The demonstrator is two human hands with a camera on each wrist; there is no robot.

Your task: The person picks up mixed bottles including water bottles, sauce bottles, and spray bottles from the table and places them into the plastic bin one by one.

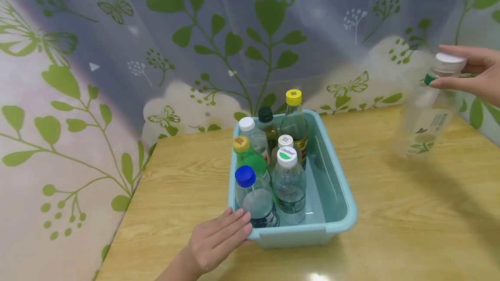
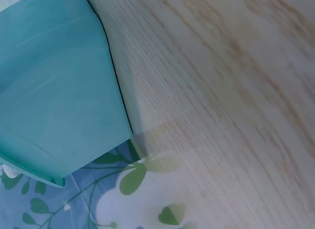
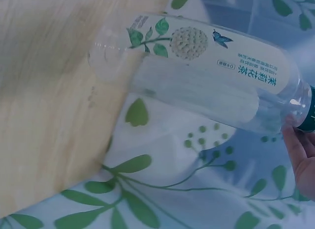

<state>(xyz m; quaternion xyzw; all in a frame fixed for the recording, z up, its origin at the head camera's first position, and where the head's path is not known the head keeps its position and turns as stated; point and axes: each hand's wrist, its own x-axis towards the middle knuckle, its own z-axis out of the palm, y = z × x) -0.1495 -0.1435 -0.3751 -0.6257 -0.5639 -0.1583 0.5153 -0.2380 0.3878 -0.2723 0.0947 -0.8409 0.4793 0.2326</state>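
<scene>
My right hand (image 1: pixel 478 70) holds a clear plastic bottle (image 1: pixel 425 120) by its neck, just below the white cap (image 1: pixel 451 58). The bottle is tilted above the right side of the table, and its label (image 3: pixel 211 47) has a white flower and a blue butterfly. With fairly straight fingers, my left hand (image 1: pixel 216 240) rests on the front left corner of a light blue plastic bin (image 1: pixel 347 203). Inside the bin several bottles stand upright, among them a blue-capped bottle (image 1: pixel 255 203), a green bottle (image 1: pixel 250 159) and a tall yellow-capped bottle (image 1: pixel 294 118).
The bin stands on a wood-grain table (image 1: pixel 179 177). Its bottles fill the left and back, while bare floor shows along the bin's right side. Behind the table hangs a curtain (image 1: pixel 218 55) printed with green leaves and butterflies.
</scene>
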